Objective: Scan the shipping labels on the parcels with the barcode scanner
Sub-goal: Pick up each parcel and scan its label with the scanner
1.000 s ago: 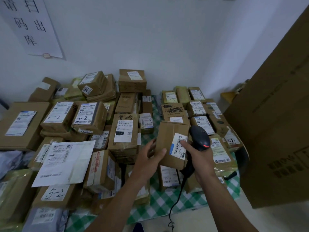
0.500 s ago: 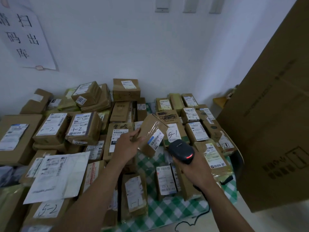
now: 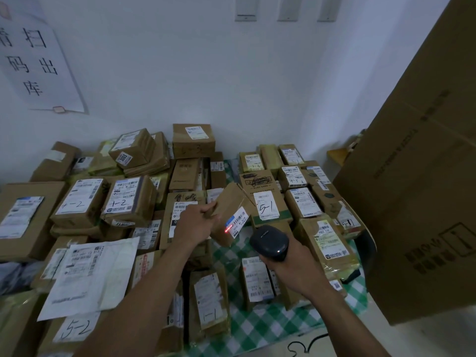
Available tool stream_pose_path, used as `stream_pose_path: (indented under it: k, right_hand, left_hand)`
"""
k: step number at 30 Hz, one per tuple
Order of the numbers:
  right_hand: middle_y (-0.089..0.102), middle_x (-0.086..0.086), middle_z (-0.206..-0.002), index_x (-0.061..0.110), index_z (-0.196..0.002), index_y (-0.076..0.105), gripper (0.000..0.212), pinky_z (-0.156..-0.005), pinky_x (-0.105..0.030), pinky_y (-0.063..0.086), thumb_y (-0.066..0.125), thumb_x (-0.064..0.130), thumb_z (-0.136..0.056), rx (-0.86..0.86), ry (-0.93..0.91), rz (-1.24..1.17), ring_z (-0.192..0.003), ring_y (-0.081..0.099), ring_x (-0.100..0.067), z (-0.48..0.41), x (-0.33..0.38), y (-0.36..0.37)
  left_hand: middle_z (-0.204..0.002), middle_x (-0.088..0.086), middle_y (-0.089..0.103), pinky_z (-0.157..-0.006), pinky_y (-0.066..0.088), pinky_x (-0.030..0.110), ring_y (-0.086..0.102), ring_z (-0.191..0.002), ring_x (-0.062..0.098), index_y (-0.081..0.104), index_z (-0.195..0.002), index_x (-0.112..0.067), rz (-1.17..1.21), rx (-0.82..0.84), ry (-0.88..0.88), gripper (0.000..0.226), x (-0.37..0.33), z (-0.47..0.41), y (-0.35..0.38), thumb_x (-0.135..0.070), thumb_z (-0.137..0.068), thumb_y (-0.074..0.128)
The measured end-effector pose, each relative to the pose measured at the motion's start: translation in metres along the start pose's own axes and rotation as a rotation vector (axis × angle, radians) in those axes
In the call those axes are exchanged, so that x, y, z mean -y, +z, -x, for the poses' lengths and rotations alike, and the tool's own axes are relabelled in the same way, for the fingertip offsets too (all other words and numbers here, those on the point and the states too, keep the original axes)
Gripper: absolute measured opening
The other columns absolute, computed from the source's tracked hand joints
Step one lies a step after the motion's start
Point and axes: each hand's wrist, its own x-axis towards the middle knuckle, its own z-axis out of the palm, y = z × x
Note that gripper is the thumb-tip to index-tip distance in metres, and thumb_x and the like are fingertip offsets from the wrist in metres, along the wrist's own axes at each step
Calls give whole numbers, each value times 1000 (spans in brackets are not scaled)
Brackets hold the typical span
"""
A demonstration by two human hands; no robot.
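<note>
A small brown cardboard parcel [image 3: 228, 202] is held tilted in the air above the middle of the pile, its long face turned toward the camera. The left hand [image 3: 198, 225] grips it from its left end, fingers curled round the edge. A white shipping label [image 3: 238, 222] with barcodes sits on the lower right part of the facing side, and a short red scan line [image 3: 228, 230] glows at the label's lower left corner.

Just below and to the right, near the parcel but apart from it, is the black barcode scanner [image 3: 269, 243], its head aimed up at the label. The right hand [image 3: 291, 266] is wrapped round the scanner's handle. A black cable [image 3: 309, 343] loops on the floor near the bottom edge.

Directly behind the held parcel lies a box with a label marked "5-1" [image 3: 266, 207]. Many more taped, labelled parcels cover the table, whose green-and-white checked cloth [image 3: 260, 328] shows between them at the front. On the left are two boxes with handwritten marks on their labels [image 3: 123, 199], a flat white mailer [image 3: 95, 274] and a label marked "5-2" [image 3: 77, 328].

A large cardboard carton [image 3: 425, 176] fills the right side. A paper sign with black handwritten characters [image 3: 38, 60] hangs on the white wall at upper left.
</note>
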Motion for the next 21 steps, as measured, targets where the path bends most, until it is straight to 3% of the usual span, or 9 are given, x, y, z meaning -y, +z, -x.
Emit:
stream_pose_path:
  k: [8,11,14,18,21]
  right_hand:
    - [62,21,-97,47,-97,45,38,-74,-20,48,78,30,-91,30,-5,36,-91,58,0,-4,-5,1]
    - [65,19,-99,47,-101,50,36,-77,-22,49,79,31,-89,30,4,17,-94,60,-1,-5,-7,2]
    - [70,15,-101,40,-116,58,38,-76,-22,51,81,36,-86,-12,8,-18,-96,64,0,-6,-11,0]
    - [74,7,-91,36,-114,60,38,-66,-25,49,83,37,-84,-99,64,-74,-83,70,-12,-9,-25,-3]
    - [74,5,-91,34,-115,61,40,-68,-31,53,82,43,-82,-118,104,-80,-83,72,-19,-12,-41,2]
  left_hand:
    - [-150,6,55,-89,38,26,54,-131,24,55,-146,-31,33,23,-11,54,1,1,1,-25,-96,72]
    - [-145,5,60,-89,38,25,57,-122,17,56,-145,-30,68,38,-17,54,4,-1,2,-23,-94,74]
    - [-139,1,65,-88,43,26,56,-108,9,58,-143,-31,108,44,-10,54,11,1,6,-25,-92,76]
    - [-139,-4,58,-82,47,22,54,-116,14,48,-151,-33,253,75,-97,60,25,25,26,-33,-97,71]
    - [-144,-2,52,-95,48,34,53,-130,22,38,-155,-36,303,162,-183,62,41,49,55,-27,-100,65]
